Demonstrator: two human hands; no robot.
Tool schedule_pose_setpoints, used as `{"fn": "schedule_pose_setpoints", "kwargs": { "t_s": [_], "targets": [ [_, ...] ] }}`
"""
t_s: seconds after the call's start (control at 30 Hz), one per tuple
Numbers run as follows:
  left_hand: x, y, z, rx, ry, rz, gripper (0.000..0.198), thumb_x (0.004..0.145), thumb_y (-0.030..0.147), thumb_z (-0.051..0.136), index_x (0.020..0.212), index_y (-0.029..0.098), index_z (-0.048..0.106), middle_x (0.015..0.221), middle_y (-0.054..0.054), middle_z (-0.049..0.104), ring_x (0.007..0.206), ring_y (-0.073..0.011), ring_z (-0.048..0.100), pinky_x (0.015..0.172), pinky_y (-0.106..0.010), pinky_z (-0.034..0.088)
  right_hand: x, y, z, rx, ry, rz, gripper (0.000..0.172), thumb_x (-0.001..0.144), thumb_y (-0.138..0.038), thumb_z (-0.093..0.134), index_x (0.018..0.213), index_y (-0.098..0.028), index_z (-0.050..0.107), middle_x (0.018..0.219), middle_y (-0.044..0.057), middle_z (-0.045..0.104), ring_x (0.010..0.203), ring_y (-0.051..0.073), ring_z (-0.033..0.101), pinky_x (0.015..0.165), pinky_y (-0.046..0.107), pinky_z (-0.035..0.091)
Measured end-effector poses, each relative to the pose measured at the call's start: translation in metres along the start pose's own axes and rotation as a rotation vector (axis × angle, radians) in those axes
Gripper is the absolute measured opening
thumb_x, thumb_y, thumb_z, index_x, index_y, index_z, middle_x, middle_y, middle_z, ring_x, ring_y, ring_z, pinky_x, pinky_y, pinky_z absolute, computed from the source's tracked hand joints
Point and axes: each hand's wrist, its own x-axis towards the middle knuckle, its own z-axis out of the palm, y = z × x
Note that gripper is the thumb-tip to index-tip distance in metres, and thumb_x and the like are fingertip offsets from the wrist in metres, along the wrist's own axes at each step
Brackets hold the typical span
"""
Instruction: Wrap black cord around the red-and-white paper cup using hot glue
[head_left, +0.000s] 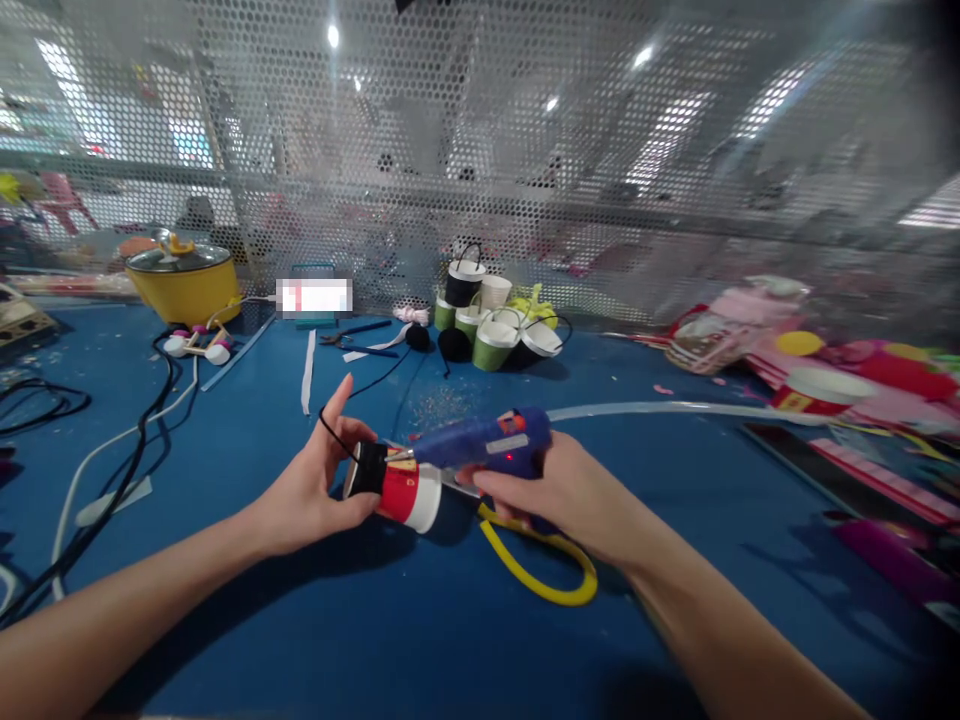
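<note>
Head view: which step?
— Gluing, seemingly: left hand grips the paper cup sideways over the desk; right hand clasps the glue gun, nozzle at its black band. Next needs steady aim.

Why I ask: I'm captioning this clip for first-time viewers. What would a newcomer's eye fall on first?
Dead centre, the right hand grips a blue glue gun, its nozzle against a red-and-white paper cup that the left hand holds on its side at the blue table. Behind them, a cluster of green and white cups sits by the mesh wall, and a yellow pot stands at far left.
</note>
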Motion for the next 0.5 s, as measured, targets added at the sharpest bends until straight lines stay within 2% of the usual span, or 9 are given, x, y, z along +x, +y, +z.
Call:
{"fn": "schedule_pose_setpoints", "kwargs": {
  "t_s": [0.17, 0.23, 0.4, 0.5],
  "targets": [
    [0.002, 0.0, -0.001, 0.013, 0.046, -0.036, 0.105, 0.065, 0.009, 0.066, 0.142, 0.034, -0.001, 0.101, -0.001, 0.047, 0.094, -0.0179, 0.049, 0.09, -0.037, 0.035, -0.01, -0.003, 0.009, -0.222, 0.116, -0.15, 0.014, 0.073, -0.027, 0.056, 0.06, -0.022, 0.06, 0.052, -0.002, 0.057, 0.05, 0.015, 0.052, 0.049, 0.027, 0.044],
    [0.002, 0.0, -0.001, 0.022, 0.051, -0.051, 0.106, 0.065, 0.01, 0.066, 0.142, 0.034, -0.003, 0.102, -0.002, 0.046, 0.093, -0.018, 0.048, 0.09, -0.037, 0.034, -0.013, -0.005, 0.01, -0.3, 0.128, -0.193, 0.015, 0.075, -0.023, 0.053, 0.062, -0.023, 0.06, 0.055, 0.0, 0.059, 0.052, 0.015, 0.052, 0.051, 0.027, 0.045],
    [0.003, 0.002, -0.001, 0.028, 0.068, -0.061, 0.105, 0.065, 0.01, 0.065, 0.143, 0.033, -0.001, 0.1, -0.002, 0.046, 0.093, -0.0183, 0.048, 0.088, -0.036, 0.035, -0.017, -0.001, 0.015, -0.389, 0.168, -0.19, 0.011, 0.075, -0.023, 0.053, 0.065, -0.025, 0.055, 0.057, 0.0, 0.059, 0.048, 0.013, 0.048, 0.044, 0.025, 0.039],
    [0.003, 0.004, 0.0, 0.037, 0.084, -0.068, 0.106, 0.064, 0.01, 0.066, 0.143, 0.032, -0.002, 0.1, -0.002, 0.047, 0.091, -0.0178, 0.049, 0.086, -0.036, 0.037, -0.018, 0.006, 0.018, -0.405, 0.163, -0.184, 0.014, 0.077, -0.027, 0.053, 0.063, -0.024, 0.049, 0.056, -0.002, 0.056, 0.049, 0.013, 0.047, 0.045, 0.025, 0.038]
  ]
}}
